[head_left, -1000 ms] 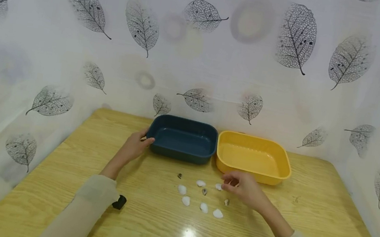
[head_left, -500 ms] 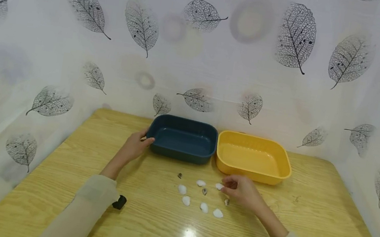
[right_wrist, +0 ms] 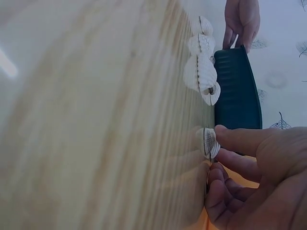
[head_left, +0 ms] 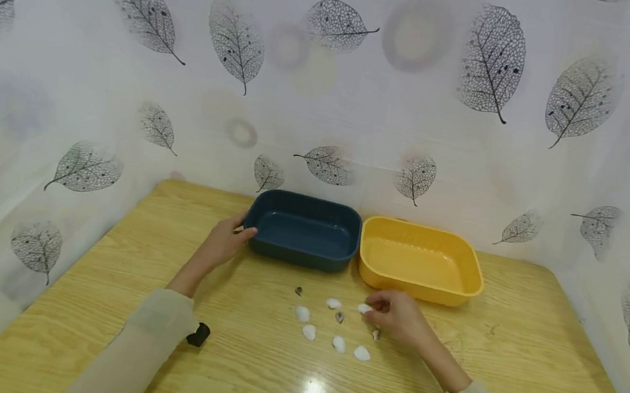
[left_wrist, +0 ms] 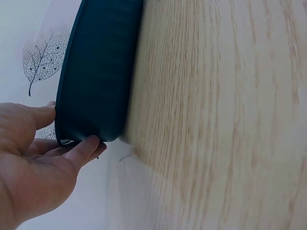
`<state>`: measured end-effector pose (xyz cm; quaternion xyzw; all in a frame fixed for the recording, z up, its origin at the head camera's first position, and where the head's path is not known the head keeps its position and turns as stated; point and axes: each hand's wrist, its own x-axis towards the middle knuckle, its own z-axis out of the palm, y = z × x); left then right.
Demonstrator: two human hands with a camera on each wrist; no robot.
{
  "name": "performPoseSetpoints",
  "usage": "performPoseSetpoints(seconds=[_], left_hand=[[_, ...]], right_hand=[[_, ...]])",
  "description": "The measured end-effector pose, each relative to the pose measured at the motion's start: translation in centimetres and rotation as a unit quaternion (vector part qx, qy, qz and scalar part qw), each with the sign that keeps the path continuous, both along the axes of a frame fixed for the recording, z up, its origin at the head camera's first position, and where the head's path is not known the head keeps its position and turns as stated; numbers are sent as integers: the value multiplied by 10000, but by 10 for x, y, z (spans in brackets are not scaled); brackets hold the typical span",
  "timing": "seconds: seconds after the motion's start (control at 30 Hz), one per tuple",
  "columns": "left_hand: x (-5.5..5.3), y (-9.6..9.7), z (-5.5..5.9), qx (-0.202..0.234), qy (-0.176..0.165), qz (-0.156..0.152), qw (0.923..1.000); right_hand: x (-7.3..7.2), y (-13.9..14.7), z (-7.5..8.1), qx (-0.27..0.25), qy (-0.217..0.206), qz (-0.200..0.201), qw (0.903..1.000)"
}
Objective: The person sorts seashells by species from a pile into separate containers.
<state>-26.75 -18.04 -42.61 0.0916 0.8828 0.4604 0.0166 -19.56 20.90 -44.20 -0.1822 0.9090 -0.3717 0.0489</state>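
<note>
At the left end of the dark blue plastic bin [head_left: 300,257], my left hand [head_left: 223,241] grips the rim. The left wrist view shows thumb and fingers [left_wrist: 81,153] around the bin's corner. My right hand [head_left: 399,316] is low over the table, just in front of the yellow bin [head_left: 419,292]. Its thumb and forefinger pinch a white ridged seashell [right_wrist: 210,143], still at table level. Several other white seashells [head_left: 338,344] lie scattered in the middle. Small dark snail shells [head_left: 340,317] lie among them, one [head_left: 376,334] right beside the right hand.
Both bins stand side by side at the back of the wooden table [head_left: 241,362], near a white leaf-print curtain [head_left: 364,115]. Curtain also hangs along both sides. Black wrist devices [head_left: 198,335] sit at each forearm.
My right hand has come down slightly, and its thumb and forefinger have closed on the white seashell. The left hand and both bins have stayed in place.
</note>
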Motion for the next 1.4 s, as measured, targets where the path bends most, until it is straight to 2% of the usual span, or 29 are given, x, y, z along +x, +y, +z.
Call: performPoseSetpoints(seconds=[0.37, 0.6, 0.7, 0.9, 1.23, 1.4], left_hand=[[-2, 0, -3, -80, -37, -33, 10000], [-3, 0, -2, -62, 20, -7, 10000], [-3, 1, -2, -38, 19, 7, 10000], [-4, 1, -3, -58, -22, 39, 10000], [-3, 0, -3, -115, 31, 62, 9999], [-2, -1, -2, -130, 31, 79, 9999]], right_hand=[[-1, -2, -4, 215, 83, -170, 9996], [0, -2, -5, 249, 194, -70, 9995], [0, -2, -4, 222, 113, -53, 9997], [3, 2, 0, 34, -109, 68, 9999], [8, 2, 10, -27, 5, 332, 9994], [9, -3, 18, -158, -157, 372, 9991]])
